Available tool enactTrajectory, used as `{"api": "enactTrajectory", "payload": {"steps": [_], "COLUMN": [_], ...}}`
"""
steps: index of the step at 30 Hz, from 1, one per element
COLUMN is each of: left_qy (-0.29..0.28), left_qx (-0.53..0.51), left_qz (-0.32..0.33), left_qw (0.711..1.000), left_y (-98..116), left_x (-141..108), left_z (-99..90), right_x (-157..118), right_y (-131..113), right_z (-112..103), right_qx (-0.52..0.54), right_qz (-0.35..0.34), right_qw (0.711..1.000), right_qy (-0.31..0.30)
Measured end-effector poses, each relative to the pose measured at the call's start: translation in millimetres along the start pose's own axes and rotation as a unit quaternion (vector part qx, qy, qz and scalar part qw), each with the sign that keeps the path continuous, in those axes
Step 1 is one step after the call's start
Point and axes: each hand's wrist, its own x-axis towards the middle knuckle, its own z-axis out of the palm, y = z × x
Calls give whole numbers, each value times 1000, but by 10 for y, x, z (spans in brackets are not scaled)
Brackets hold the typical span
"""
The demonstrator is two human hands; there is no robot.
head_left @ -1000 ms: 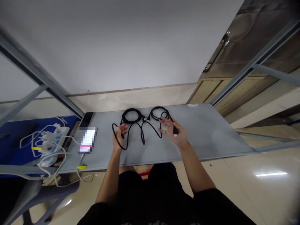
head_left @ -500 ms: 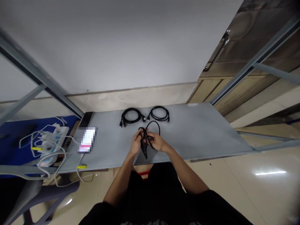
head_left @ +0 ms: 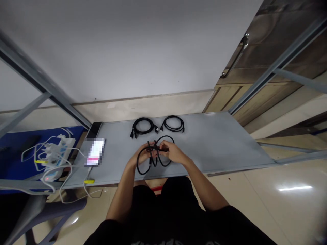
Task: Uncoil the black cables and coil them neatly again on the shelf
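A black cable [head_left: 143,166] hangs in loose loops between my two hands above the near half of the grey table [head_left: 217,143]. My left hand [head_left: 141,154] grips its left side, and my right hand [head_left: 173,153] pinches it from the right; the hands nearly touch. Two coiled black cables lie at the back of the table, one on the left [head_left: 143,127] and one on the right [head_left: 174,124].
A phone with a lit screen [head_left: 95,152] and a dark phone [head_left: 93,129] lie at the table's left end. A white power strip with white leads [head_left: 55,153] rests on a blue surface further left. Grey metal frame bars slant at both sides.
My hands came together from apart, gathering the spread cable off the table into loops. Since half a second ago the loops have opened wider to the left.
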Motion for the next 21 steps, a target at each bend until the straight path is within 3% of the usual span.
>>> {"api": "enactTrajectory", "payload": {"steps": [3, 7, 11, 14, 16, 18, 21], "left_qy": [0, 132, 220, 220, 190, 155, 131], "left_qx": [64, 129, 228, 417, 475, 476, 483], "left_qz": [-13, 24, 15, 4, 13, 43, 77], "left_qw": [998, 983, 948, 882, 859, 865, 863], "left_y": [68, 66, -32, -139, -204, -242, -227], "left_x": [-71, -105, -63, 14, 61, 78, 43], "left_z": [-260, -484, -388, -205, -125, -104, -128], "right_x": [2, 4, 86, 198, 262, 300, 299], "right_y": [-5, 49, 155, 262, 329, 377, 401], "right_z": [-138, -243, -175, -24, 71, 120, 92], "right_qx": [-71, -150, -282, -342, -312, -223, -62], "right_qz": [-13, -13, -29, -49, -63, -63, 0], "right_qw": [996, 982, 952, 936, 947, 972, 998], "right_qy": [55, 113, 117, 70, 50, 38, -5]}}
